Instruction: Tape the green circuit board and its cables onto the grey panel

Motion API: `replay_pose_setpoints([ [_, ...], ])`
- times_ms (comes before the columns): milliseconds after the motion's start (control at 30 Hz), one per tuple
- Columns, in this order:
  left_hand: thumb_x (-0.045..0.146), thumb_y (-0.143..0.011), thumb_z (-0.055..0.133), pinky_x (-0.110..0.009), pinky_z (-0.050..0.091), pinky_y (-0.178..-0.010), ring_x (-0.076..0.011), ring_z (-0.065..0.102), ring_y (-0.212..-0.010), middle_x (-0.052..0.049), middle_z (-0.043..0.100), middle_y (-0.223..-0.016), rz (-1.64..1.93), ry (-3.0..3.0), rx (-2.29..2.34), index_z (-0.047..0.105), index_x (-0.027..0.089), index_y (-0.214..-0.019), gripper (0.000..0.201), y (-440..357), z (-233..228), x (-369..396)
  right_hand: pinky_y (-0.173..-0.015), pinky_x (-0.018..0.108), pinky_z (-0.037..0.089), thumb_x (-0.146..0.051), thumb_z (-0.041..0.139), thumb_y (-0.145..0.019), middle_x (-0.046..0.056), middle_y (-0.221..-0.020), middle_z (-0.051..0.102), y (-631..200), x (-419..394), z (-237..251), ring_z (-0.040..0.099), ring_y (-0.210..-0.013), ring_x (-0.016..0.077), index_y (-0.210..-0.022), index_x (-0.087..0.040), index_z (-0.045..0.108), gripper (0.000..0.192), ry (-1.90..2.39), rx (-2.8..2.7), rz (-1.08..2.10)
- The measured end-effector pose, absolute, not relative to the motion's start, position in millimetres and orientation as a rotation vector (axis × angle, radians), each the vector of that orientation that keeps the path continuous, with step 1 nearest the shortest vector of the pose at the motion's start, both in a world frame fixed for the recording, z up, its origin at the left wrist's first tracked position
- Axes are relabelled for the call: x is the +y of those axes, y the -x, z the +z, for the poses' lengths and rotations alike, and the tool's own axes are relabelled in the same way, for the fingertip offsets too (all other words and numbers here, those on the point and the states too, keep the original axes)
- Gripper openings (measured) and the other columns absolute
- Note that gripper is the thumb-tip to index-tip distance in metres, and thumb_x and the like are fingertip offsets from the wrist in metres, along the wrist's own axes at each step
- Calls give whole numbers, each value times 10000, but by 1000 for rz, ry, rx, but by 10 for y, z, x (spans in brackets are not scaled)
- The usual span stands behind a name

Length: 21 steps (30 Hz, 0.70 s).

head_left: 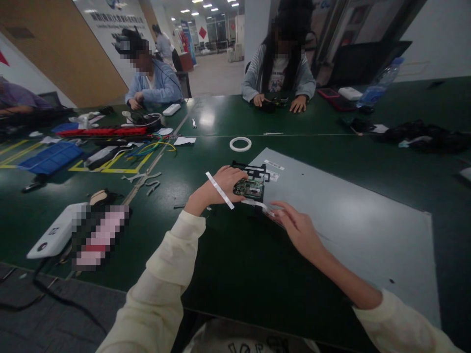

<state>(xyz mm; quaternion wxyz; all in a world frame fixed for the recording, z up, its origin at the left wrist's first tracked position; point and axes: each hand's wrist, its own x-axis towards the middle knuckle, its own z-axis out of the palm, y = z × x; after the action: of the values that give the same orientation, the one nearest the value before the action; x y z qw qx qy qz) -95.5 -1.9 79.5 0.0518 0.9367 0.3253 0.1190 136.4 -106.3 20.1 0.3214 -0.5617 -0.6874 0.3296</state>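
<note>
My left hand (226, 186) is closed around the edge of a green circuit board (253, 188) set in a black plastic frame (259, 170). Across the back of that hand lies a strip of white tape (220, 190). Just to the right, my right hand (296, 225) has its fingertips pinched on a narrow white strip (260, 205), which runs along the board's lower edge. Whether the strip is stuck to the board I cannot tell. Board and frame are held above the table, by the left edge of a large grey panel (353, 211).
A roll of white tape (241, 143) lies beyond my hands. At left are a white power bank (57, 233), a blue tray (50, 157), cables (152, 146) and white scraps (152, 186). Two people sit across the green table (228, 269). A water bottle (380, 83) stands far right.
</note>
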Motion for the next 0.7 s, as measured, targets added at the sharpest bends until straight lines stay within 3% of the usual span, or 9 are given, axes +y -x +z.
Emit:
replay_pose_setpoints([
  [167,349,-694,677,-433,314,-1007,-243,527,-1077,-80,575,-1128,377,-2829,957,495,179,-1120,494,941,713,-10,-736,311,514,-424,443,-889,57,-944,666,-1344,-1027,157,642,-858,191,-1183,-177,542,397,1429,-1603,1085],
  [433,374,-700,667,-444,305,-1007,-246,533,-1070,-76,580,-1124,323,-2829,980,499,186,-1125,495,915,516,66,-604,283,536,-386,538,-805,48,-778,637,-1358,-962,158,640,-642,166,-1019,-154,608,323,1445,-1481,1031],
  [700,365,-712,662,-416,337,-983,-248,538,-1075,-93,585,-1137,254,-2857,987,508,160,-1121,483,868,431,54,-600,270,499,-389,551,-794,23,-700,590,-1337,-972,155,619,-652,164,-970,-152,604,300,1389,-1473,975],
])
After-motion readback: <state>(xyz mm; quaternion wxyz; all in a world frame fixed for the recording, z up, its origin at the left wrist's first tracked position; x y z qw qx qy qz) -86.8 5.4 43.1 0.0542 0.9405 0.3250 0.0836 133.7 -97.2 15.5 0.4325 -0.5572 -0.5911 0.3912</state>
